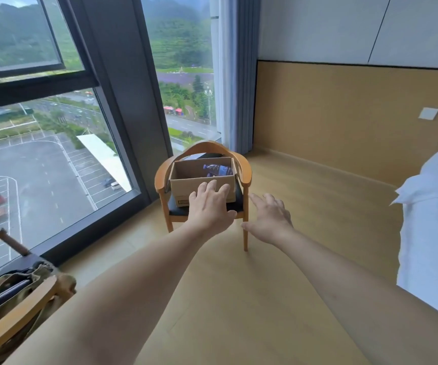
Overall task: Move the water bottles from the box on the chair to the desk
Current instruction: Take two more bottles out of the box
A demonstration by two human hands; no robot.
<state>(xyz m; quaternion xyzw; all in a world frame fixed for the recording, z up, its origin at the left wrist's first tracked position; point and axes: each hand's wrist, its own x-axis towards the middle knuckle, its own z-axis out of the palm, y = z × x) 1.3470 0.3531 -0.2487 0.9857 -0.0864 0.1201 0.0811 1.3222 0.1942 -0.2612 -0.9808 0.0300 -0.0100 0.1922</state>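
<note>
An open cardboard box [183, 171] stands on the dark seat of a wooden chair [246, 172] by the window. Inside the box lies a water bottle [219, 169] with a blue-purple label, on its side at the right; the rest of the box's inside is hidden by its front wall. My left hand [208, 206] is stretched out in front of the box's front wall, fingers spread and holding nothing. My right hand [270, 217] reaches out to the right of the chair's front leg, fingers apart and holding nothing. The desk is out of view.
A floor-to-ceiling window [54, 154] runs along the left. A second wooden chair [15, 314] with a camouflage bag on it stands at the near left. A bed with white sheets [431, 227] lies on the right. Light wooden floor [239, 299] stretches between me and the chair.
</note>
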